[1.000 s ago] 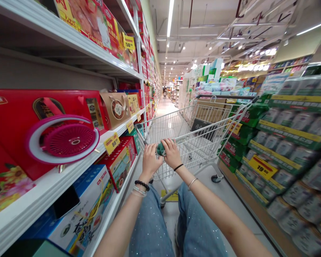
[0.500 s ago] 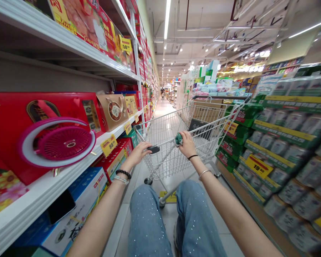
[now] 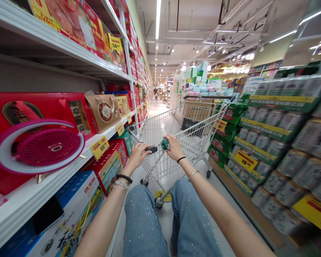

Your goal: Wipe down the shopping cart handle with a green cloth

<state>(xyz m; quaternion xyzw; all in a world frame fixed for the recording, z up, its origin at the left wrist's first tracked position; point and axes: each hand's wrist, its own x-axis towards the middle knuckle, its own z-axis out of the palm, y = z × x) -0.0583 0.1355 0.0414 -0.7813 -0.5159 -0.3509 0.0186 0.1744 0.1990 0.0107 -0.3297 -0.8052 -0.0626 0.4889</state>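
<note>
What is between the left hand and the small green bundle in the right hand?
A dark grey, oblong piece, touching the left hand, lies there, as the head view shows.

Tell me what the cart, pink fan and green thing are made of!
Cart: probably metal, pale and slightly shiny, with thin wires. Fan: likely plastic, smooth, glossy, finely slotted. Green thing: maybe cloth, dull and crumpled-looking, but too small to be sure.

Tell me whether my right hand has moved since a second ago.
Yes: your right hand has moved right, farther from the yellow price tag beside the pink fan.
</note>
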